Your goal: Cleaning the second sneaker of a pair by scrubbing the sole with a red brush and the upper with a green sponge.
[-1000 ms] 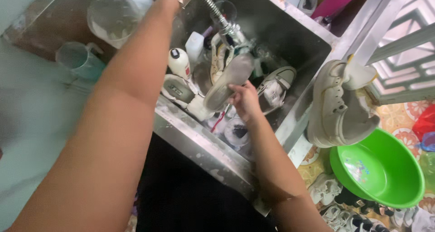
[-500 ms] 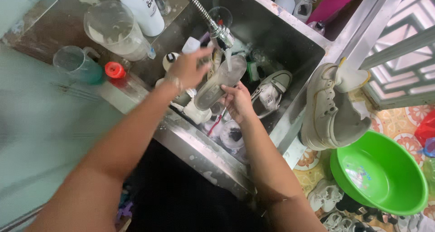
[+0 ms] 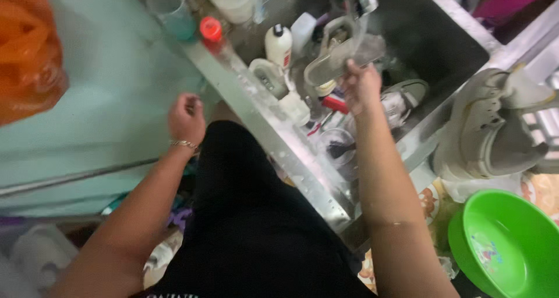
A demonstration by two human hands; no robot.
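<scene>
The left hand point(image 3: 186, 116) has let go of the shoe point(image 3: 343, 56) and pulled back to the counter edge.

Right hand point(image 3: 361, 87): arm extended forward, wrist raised, fingers curled closed in a grip. Left hand point(image 3: 186, 119): arm bent, hand drawn back near the torso, fingers loosely curled into a fist, bracelet at wrist.
</scene>
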